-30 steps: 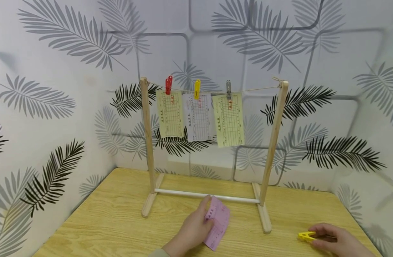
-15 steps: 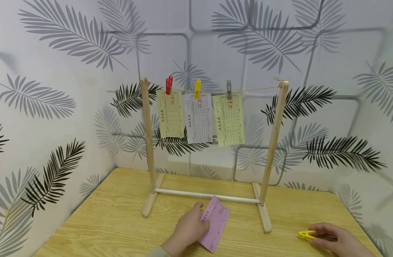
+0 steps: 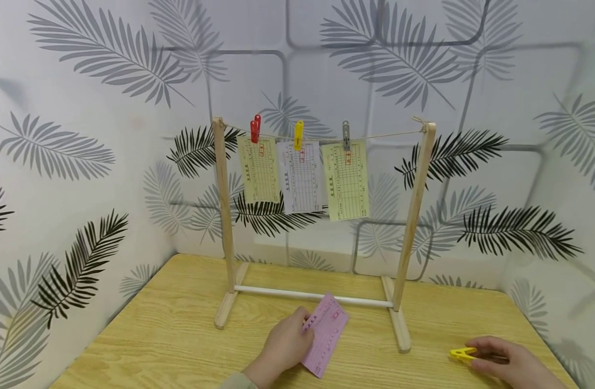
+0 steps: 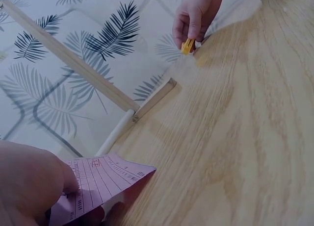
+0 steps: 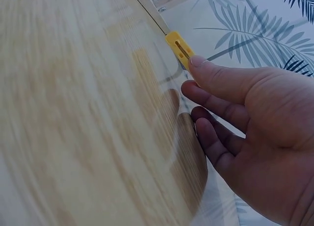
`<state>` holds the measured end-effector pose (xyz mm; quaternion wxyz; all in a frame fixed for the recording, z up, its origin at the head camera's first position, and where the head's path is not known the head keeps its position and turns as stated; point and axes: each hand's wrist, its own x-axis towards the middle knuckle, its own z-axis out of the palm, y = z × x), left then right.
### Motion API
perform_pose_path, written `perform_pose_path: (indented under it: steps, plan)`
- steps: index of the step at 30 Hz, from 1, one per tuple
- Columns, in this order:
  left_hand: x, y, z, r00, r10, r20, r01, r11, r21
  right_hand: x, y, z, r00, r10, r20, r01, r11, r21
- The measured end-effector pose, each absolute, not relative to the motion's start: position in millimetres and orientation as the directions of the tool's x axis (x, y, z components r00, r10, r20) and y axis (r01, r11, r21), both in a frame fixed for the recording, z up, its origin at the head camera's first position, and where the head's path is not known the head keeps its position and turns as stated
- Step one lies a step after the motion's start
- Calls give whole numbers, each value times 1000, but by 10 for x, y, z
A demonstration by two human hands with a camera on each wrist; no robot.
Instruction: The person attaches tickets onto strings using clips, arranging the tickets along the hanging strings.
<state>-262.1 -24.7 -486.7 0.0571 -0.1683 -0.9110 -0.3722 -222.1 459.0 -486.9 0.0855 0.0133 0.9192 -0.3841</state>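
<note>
On the pale wooden worktop (image 3: 181, 324), near the front edge, the left hand (image 3: 283, 346) pinches a pink printed paper slip (image 3: 324, 335) — the right hand (image 3: 501, 364), near the right corner, pinches a yellow plastic clothespin (image 3: 462, 354).

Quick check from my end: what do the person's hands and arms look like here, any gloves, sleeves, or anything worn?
Both are bare: no gloves, rings or watch show. The left hand ends in a light beige-olive sleeve cuff at the wrist. The right hand shows no sleeve in the head view; its short, unpainted nails show in the right wrist view.
</note>
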Motion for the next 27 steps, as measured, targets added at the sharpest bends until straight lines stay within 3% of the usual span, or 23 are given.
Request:
perform_pose_path:
  steps: [11,27]
  plan:
    - [-2663,-290,-4780,-903,245,353,416,704,575,-2259,4577,-4770,-995,14,-94,76,709,-701]
    - [-2654,-201,-4465,-917,226,330,398,453,798,-2259,4447,-4287,-997,72,27,27,652,-757]
